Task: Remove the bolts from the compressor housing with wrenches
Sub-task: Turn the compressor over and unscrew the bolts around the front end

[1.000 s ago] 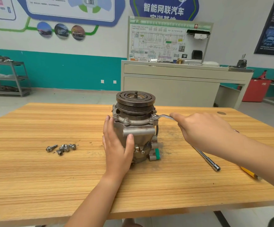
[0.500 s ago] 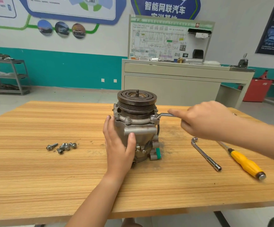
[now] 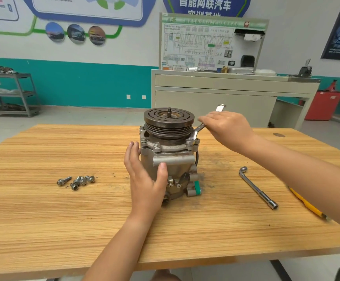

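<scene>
- Steel wrench runs under my right hand. My fingers are folded over its shank, my thumb is hidden beneath, and its free end pokes out past my knuckles.
- Down and left of that grip, the ring end sits over a bolt on the compressor housing, just under the pulley.
- From that bolt the wrench's long axis slopes up and away to the right. I judge the next swing must pivot about the bolt, and the pulley rim crowds the shank.
- My left hand clasps the housing, thumb across its front and fingers round its left wall. It is the nearer hand, bracing the body against the turn.
- Two flange bolts stand just above those fingers, not yet out.
- Loose bolts lie on the table, well left of my left hand.
- An L-shaped socket wrench and a yellow-handled screwdriver lie under my right forearm.
</scene>
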A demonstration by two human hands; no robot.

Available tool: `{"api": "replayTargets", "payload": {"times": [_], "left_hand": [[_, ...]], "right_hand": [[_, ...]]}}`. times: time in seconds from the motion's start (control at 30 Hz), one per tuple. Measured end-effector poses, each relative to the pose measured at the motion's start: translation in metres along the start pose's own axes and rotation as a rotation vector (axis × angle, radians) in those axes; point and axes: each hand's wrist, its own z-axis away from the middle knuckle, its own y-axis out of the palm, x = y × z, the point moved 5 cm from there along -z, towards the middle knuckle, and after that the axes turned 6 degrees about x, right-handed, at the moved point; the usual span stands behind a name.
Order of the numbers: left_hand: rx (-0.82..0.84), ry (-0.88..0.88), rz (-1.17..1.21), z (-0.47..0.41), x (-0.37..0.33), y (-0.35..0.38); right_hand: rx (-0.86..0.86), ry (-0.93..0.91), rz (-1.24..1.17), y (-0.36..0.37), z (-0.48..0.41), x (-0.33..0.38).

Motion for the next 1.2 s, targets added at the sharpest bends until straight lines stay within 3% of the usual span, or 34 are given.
{"api": "replayTargets", "payload": {"times": [0.1,0.17,0.27,0.37,0.57,0.93,1.07,1.2], "left_hand": [[-0.011,0.004,0.002,-0.001,0.001,0.001],[-0.018,-0.001,0.006,-0.001,0.0,0.001],[-0.019,0.004,0.016,-0.001,0.0,0.001],[-0.024,0.006,0.011,-0.001,-0.001,0.001],[-0.027,-0.013,0.0,-0.001,0.001,0.0],[-0.025,-0.027,-0.027,-0.002,0.002,0.0],[-0.047,-0.033,-0.043,-0.002,0.003,0.0],[-0.044,-0.038,-0.042,-0.002,0.003,0.001]], "right_hand": [[-0.164,0.205,-0.195,-0.032,0.023,0.001],[-0.172,0.195,-0.213,-0.052,0.041,0.016],[0.037,0.196,-0.107,-0.069,0.058,0.037],[0.334,0.359,0.103,-0.063,0.067,0.031],[0.489,0.441,0.21,-0.06,0.06,0.04],[0.848,0.316,0.25,-0.061,0.024,0.087],[0.838,0.308,0.281,-0.058,0.021,0.103],[0.847,0.184,0.324,-0.06,0.023,0.088]]}}
